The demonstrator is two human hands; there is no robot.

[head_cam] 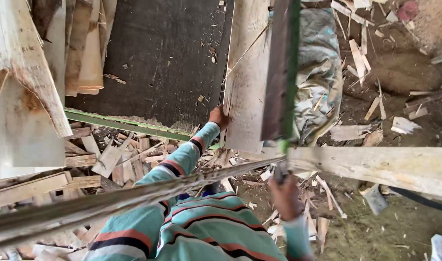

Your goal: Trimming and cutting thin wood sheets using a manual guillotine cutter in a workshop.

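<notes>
Head view is looking straight down past a striped teal sleeve. Nearest, the right hand (285, 195) is closing its grip around a dark handle (279, 170) at the lower end of a long, dark, green-edged blade (280, 72), which is running up the frame. Just above it, a pale beam (385, 166) is crossing to the right edge, and a long grey strip (110, 198) is slanting down to the left across the person's body. Farther out, the left hand (218, 117) is pressing on the lower left edge of an upright pale plank (246, 77); whether its fingers are curling around that edge cannot be told. The plank is standing just beside the blade, its right edge lying under it. Left of the plank, a dark flat surface (158, 58) with a green lower rim is offering open room. Offcuts (114, 159) are crowding the floor below it, and splinters are littering the dirt floor (399, 72) at right, beyond a crumpled grey sheet (320, 67).
</notes>
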